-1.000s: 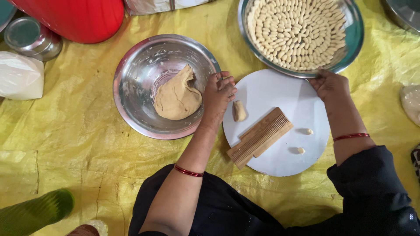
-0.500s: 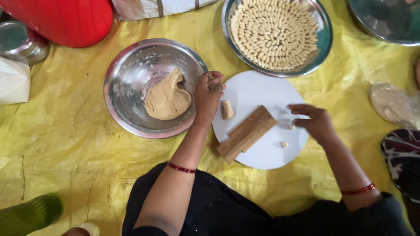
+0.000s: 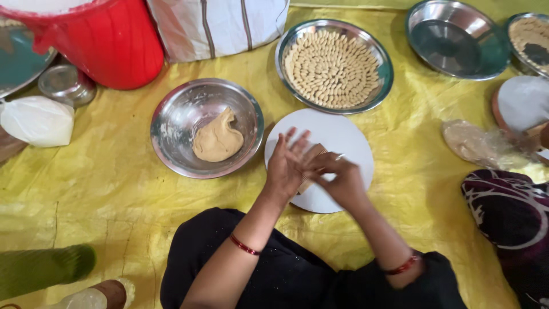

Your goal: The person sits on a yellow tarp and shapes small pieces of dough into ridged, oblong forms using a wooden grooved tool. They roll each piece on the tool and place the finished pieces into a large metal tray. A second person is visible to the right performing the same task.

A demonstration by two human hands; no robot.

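Observation:
My left hand [image 3: 289,163] hovers over the round white board [image 3: 343,134] with its fingers spread, and nothing shows in it. My right hand [image 3: 338,176] touches it from the right, fingers pinched and blurred; I cannot make out what they hold. Between the hands peeks a corner of the ridged wooden block [image 3: 313,153]. Left of the board stands a steel bowl [image 3: 171,123] with a tan lump of dough [image 3: 217,140]. Beyond the board a steel tray [image 3: 384,80] is packed with several small shaped dough pieces [image 3: 331,62].
A red bucket [image 3: 106,43] and a striped sack [image 3: 217,23] stand at the back. An empty steel bowl [image 3: 457,37], another tray [image 3: 532,34], a second board [image 3: 523,103] and wrapped dough [image 3: 477,143] lie to the right. Another person's patterned clothing [image 3: 509,212] is at the right.
My right hand came back from the board's right side to meet my left hand over the wooden block. My left hand opened its fingers. The camera view shifted and moved closer.

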